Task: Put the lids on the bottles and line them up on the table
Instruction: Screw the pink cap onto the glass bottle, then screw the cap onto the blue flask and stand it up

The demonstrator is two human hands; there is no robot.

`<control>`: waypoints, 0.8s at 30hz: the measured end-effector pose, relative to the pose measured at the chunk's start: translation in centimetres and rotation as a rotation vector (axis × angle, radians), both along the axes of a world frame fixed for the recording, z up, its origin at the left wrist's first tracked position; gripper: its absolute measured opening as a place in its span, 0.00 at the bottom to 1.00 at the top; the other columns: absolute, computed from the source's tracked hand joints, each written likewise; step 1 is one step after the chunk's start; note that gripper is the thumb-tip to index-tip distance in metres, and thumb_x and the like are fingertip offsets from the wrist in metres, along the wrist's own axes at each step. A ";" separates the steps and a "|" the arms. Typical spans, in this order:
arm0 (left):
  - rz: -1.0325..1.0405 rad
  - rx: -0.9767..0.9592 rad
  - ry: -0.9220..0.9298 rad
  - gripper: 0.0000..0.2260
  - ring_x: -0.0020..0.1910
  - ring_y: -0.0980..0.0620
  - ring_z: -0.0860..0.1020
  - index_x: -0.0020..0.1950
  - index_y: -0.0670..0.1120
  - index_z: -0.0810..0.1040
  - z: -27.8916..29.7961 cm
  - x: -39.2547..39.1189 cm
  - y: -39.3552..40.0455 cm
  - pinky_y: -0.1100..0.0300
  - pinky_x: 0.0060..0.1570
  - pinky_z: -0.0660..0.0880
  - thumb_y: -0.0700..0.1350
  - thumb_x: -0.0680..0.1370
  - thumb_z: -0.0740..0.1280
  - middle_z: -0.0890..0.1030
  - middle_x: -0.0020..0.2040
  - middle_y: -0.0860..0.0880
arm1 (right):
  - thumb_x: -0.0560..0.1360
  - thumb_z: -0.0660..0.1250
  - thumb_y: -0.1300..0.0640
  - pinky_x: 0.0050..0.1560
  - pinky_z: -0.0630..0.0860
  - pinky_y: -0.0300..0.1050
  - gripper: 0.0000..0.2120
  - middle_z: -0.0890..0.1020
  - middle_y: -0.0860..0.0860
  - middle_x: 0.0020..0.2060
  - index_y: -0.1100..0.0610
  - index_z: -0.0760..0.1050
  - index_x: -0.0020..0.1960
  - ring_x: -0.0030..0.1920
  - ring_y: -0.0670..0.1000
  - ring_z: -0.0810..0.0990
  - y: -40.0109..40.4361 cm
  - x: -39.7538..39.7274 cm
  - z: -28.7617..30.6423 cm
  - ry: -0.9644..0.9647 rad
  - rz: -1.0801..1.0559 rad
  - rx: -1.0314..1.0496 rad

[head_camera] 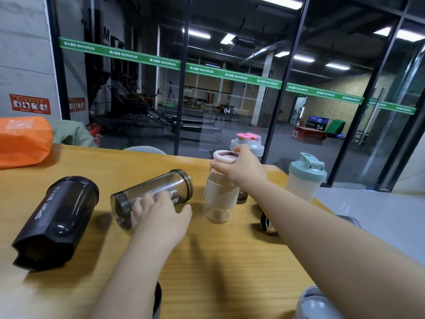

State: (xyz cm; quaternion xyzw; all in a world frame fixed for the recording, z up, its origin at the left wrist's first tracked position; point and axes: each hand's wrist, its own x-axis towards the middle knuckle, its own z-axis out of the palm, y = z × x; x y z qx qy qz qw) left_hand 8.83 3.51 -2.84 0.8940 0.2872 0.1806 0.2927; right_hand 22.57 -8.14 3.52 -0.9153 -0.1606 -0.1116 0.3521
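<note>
Honey-yellow wood grain across the bench (115, 162). Opaque black with white "SPORT BOTTLE" lettering on the shaker bottle (57, 219) at lower left. Smoky translucent grey on the tipped bottle (149, 192) at centre. Clear glass with a frosted white band on the upright bottle (218, 196), pale pink on its lid (224, 157). Mint green on the shaker lid (307, 168) at right, milky white below. Bright orange on the bag (23, 141) at upper left.

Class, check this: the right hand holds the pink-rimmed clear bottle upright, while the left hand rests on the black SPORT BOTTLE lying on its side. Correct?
Not quite. In the head view the left hand rests on the smoky transparent bottle, not the black SPORT BOTTLE. The right hand does hold the pink-rimmed clear bottle upright.
</note>
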 end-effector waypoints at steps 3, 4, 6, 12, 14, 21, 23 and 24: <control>-0.015 -0.008 -0.014 0.24 0.73 0.43 0.54 0.70 0.50 0.65 0.0 0.0 0.0 0.50 0.72 0.55 0.58 0.77 0.60 0.62 0.73 0.45 | 0.68 0.69 0.35 0.47 0.77 0.50 0.36 0.75 0.50 0.60 0.53 0.62 0.67 0.53 0.54 0.77 0.1 -0.4 -0.2 -0.046 -0.033 -0.057; -0.020 -0.009 -0.021 0.24 0.73 0.43 0.54 0.70 0.50 0.65 0.1 0.0 -0.1 0.50 0.72 0.55 0.58 0.77 0.60 0.63 0.73 0.45 | 0.69 0.68 0.35 0.46 0.76 0.49 0.36 0.75 0.51 0.61 0.53 0.61 0.68 0.54 0.54 0.77 0.0 -0.4 -0.3 -0.061 -0.032 -0.068; -0.021 -0.016 -0.041 0.24 0.73 0.43 0.55 0.71 0.50 0.66 0.3 -0.2 -0.1 0.50 0.72 0.55 0.57 0.77 0.60 0.64 0.72 0.45 | 0.70 0.68 0.36 0.47 0.76 0.49 0.37 0.74 0.52 0.63 0.53 0.59 0.69 0.56 0.55 0.77 -0.2 -0.5 -0.5 -0.073 -0.002 -0.062; -0.065 -0.030 -0.023 0.23 0.69 0.43 0.63 0.71 0.49 0.65 0.9 -0.7 -0.7 0.51 0.65 0.65 0.52 0.78 0.63 0.68 0.70 0.44 | 0.73 0.71 0.48 0.51 0.74 0.45 0.34 0.72 0.45 0.61 0.55 0.59 0.72 0.57 0.49 0.75 -2.7 -1.9 -1.4 -0.036 0.158 0.144; -0.105 -0.037 -0.016 0.23 0.65 0.46 0.69 0.71 0.49 0.66 1.0 -1.0 -1.0 0.54 0.61 0.69 0.51 0.77 0.65 0.70 0.68 0.46 | 0.74 0.70 0.50 0.50 0.71 0.41 0.32 0.70 0.43 0.56 0.55 0.60 0.72 0.56 0.46 0.74 -4.0 -2.7 -2.0 -0.023 0.187 0.150; -0.430 -0.310 0.118 0.23 0.57 0.53 0.75 0.64 0.55 0.73 2.7 -3.5 0.6 0.53 0.63 0.71 0.56 0.70 0.73 0.77 0.59 0.53 | 0.74 0.67 0.43 0.56 0.72 0.42 0.30 0.72 0.48 0.67 0.52 0.62 0.71 0.63 0.47 0.73 -8.0 -5.2 -3.9 0.029 0.206 0.015; -0.454 -0.198 0.221 0.25 0.58 0.53 0.75 0.64 0.57 0.71 3.0 -4.5 0.9 0.54 0.63 0.69 0.58 0.69 0.73 0.76 0.59 0.54 | 0.75 0.66 0.44 0.58 0.73 0.43 0.28 0.74 0.49 0.64 0.53 0.63 0.70 0.61 0.48 0.74 -8.6 -5.7 -4.2 0.022 0.219 0.012; -0.457 -0.134 0.271 0.26 0.58 0.54 0.74 0.65 0.58 0.70 3.0 -5.1 1.0 0.54 0.63 0.69 0.59 0.69 0.73 0.76 0.60 0.55 | 0.75 0.66 0.45 0.58 0.73 0.44 0.27 0.75 0.49 0.62 0.53 0.64 0.69 0.60 0.48 0.75 -8.9 -6.0 -4.3 0.024 0.226 0.025</control>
